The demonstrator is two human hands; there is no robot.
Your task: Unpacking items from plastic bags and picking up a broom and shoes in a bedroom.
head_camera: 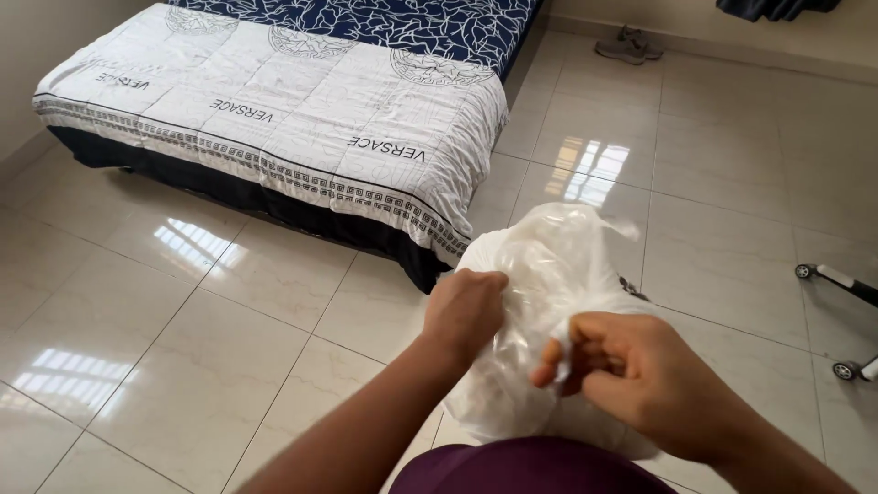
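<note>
We see both hands at the near centre of the view, working on one clear plastic bag [549, 274]. The bag is crumpled and translucent, held up in the air above the floor [229, 302], with its bulk rising between and just beyond the two hands and its lower part hanging down behind them.

Left hand [465, 311]: fingers curled into a loose fist, pressed together on a fold of the bag's left side. The knuckles face us; the fingertips are buried in the plastic, so we cannot see them.

Right hand [631, 370]: thumb and fingers pinching a bunched bit of the bag at its near right side. The fingertips meet on the plastic, and the rest of the hand is curled behind them.

The two hands are near each other but not touching; crumpled plastic fills the space between them.

At the near bottom edge we note a purple cloth [530, 467], below the bag and between the forearms.

Surroundings: the floor is glossy pale tile with window glare. A low bed [274, 110] stands at the far left, with a white quilt with a dark patterned border over a blue and white sheet. A pair of grey shoes [629, 46] lies by the far wall. At the right edge, two small castor wheels [846, 370] on a white frame, well apart from the hands.
</note>
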